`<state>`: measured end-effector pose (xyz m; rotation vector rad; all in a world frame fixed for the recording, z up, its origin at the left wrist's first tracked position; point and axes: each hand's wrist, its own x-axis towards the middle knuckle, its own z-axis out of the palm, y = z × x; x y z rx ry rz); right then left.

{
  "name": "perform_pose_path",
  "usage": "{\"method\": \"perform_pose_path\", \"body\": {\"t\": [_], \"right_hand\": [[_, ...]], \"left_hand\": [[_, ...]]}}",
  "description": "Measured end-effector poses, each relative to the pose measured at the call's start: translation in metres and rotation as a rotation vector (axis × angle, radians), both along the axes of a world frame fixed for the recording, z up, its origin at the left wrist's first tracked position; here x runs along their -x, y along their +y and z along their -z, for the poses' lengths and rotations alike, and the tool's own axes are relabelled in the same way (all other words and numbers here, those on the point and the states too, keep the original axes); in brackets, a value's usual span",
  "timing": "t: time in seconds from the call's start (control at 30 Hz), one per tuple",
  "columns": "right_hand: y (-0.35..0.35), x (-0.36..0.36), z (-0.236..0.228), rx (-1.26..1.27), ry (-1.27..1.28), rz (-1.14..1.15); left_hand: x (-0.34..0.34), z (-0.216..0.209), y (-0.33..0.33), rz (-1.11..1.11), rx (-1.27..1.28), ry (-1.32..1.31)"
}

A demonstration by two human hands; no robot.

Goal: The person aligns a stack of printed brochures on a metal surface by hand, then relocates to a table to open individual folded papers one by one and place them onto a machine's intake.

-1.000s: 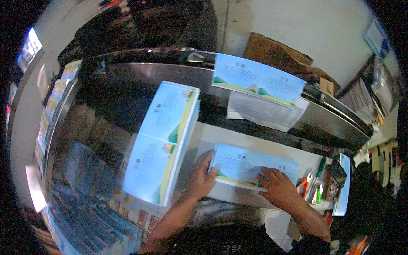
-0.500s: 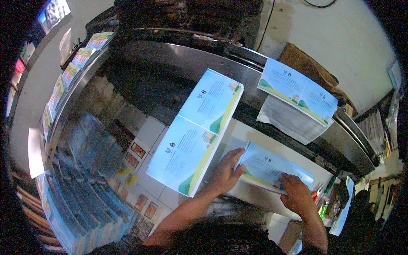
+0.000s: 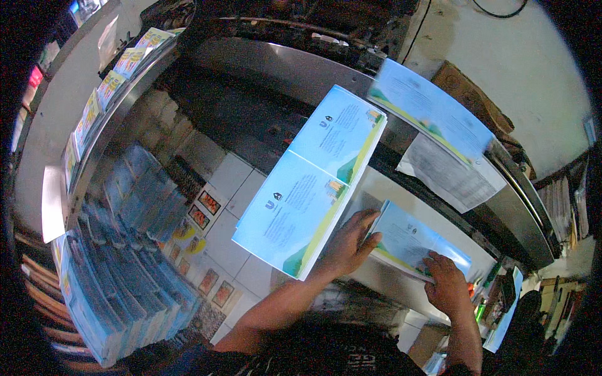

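Observation:
A small stack of light blue printed sheets lies on the pale work surface in front of me. My left hand grips its left edge, fingers curled over the sheets. My right hand presses down on the stack's near right corner. Just left of my left hand stands a thick pile of large blue printed sheets with green corners, tilted diagonally.
More blue sheets and a white printed paper hang over the metal machine rail behind. Bundles of blue booklets are stacked low on the left. A cardboard box sits at the back. Pens lie at right.
The view has swung left and down, bringing the stacked booklets at left into sight. Both hands have stayed on the small blue stack, left at its edge, right on its corner.

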<state>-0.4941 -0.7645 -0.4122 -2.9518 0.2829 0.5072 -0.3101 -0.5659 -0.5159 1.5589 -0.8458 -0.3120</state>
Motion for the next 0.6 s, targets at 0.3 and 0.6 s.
{"method": "perform_pose_path", "body": {"t": [0.3,0.6], "right_hand": [[-0.008,-0.015,-0.062,-0.096,-0.142,0.202],[-0.147,-0.068,-0.142,0.255,-0.508,0.468]], "left_hand": [[-0.004,0.016,-0.001,-0.053,0.054,-0.023],[-0.006,0.014,-0.001,-0.039,-0.001,0.004]]}}
